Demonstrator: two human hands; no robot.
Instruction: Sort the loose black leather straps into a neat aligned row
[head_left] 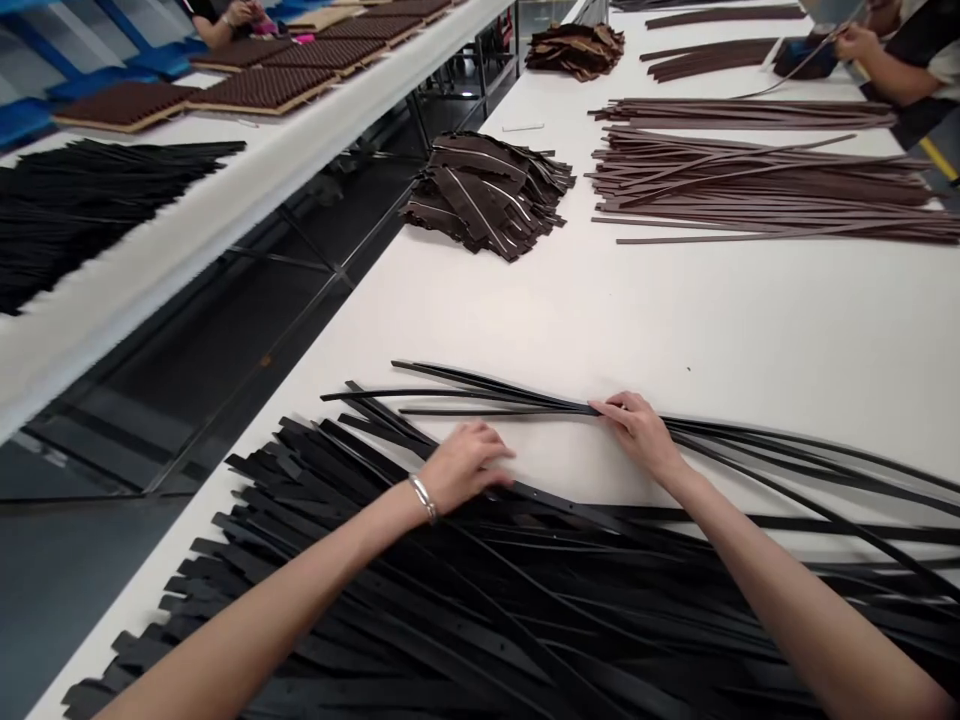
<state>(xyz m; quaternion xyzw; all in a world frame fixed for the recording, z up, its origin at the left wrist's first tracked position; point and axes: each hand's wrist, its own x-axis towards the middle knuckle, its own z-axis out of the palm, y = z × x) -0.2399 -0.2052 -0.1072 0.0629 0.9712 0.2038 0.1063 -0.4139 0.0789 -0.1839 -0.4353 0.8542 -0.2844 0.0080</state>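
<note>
Looks forward and down from the wearer's head, over the white table toward its far end. Sits close above the heap of black strips, with the left hand and right hand near mid-frame. Takes in a second table at upper left, farther off.

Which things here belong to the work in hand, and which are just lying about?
Work in hand:
black strips, held by the right hand
black pile, beside the left hand

Lying about, for these hands:
brown strips
brown pieces
brown panels
far black pile
</note>
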